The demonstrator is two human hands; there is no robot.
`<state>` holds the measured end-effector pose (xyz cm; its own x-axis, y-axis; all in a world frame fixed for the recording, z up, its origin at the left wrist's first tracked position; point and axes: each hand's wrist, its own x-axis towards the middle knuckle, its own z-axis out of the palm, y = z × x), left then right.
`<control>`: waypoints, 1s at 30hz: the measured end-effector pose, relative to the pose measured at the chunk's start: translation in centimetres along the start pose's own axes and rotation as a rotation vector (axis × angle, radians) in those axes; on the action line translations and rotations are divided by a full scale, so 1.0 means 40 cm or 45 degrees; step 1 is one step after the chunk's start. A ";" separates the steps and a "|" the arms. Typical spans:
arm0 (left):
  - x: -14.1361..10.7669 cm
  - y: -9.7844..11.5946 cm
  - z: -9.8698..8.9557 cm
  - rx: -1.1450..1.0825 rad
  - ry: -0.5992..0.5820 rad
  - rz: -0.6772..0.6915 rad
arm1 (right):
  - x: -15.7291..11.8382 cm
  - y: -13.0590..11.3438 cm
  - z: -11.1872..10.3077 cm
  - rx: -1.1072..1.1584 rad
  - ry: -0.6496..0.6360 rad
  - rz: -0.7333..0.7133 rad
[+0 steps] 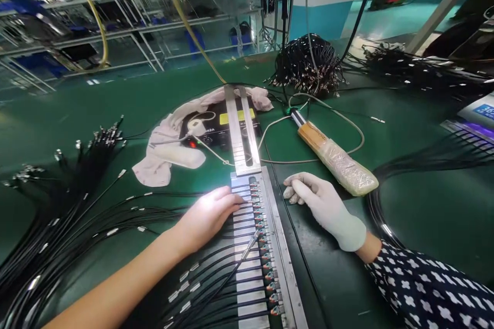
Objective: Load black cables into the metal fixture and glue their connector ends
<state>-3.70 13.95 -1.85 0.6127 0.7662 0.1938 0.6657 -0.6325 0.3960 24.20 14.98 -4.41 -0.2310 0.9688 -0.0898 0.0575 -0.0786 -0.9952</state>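
Observation:
My bare left hand [210,216] reaches over a long metal fixture [283,247], its thumb and fingertips pinched on a black cable near the fixture's far end. Several black cables [247,281] lie side by side across the fixture's slots, their stripped ends with small coloured wires lined up along its right part. One loose cable with a metal tip [250,244] rests diagonally on top. To the right of the fixture, my right hand [318,203], in a white glove, hovers with its fingers curled in. Nothing shows between them.
Ahead stands a black control box [216,126] with a pinkish cloth [158,167] around it. A soldering iron with a wrapped handle [339,164] lies on the green table [432,221]. Cable bundles lie left [77,190] and at the back [309,64]. A slotted metal bar [233,128] extends beyond the fixture.

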 end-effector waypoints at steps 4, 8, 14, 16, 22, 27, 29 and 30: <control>0.005 -0.018 -0.007 -0.008 -0.057 0.047 | -0.004 -0.007 -0.003 -0.054 -0.031 -0.012; 0.009 -0.021 -0.007 -0.013 -0.056 0.073 | -0.004 -0.010 -0.004 -0.082 -0.044 -0.013; 0.027 -0.009 -0.001 0.060 -0.072 0.118 | -0.005 -0.007 -0.003 -0.072 -0.038 -0.032; 0.031 -0.005 -0.001 0.068 -0.084 0.113 | -0.005 -0.005 -0.003 -0.070 -0.042 -0.031; 0.015 -0.005 0.008 0.050 -0.033 0.121 | -0.005 -0.003 -0.004 -0.071 -0.053 -0.035; -0.028 -0.010 0.013 0.184 0.066 0.095 | -0.007 -0.005 -0.004 -0.077 -0.046 -0.007; -0.044 -0.013 0.017 0.170 0.047 0.082 | -0.006 -0.006 -0.003 -0.091 -0.054 -0.015; -0.050 -0.016 0.019 0.166 0.029 0.091 | -0.006 -0.006 -0.002 -0.102 -0.058 -0.024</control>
<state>-5.04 12.73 -3.18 0.6515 0.7204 0.2379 0.6716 -0.6935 0.2608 24.34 14.79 -4.16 -0.2769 0.9580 -0.0742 0.1295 -0.0393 -0.9908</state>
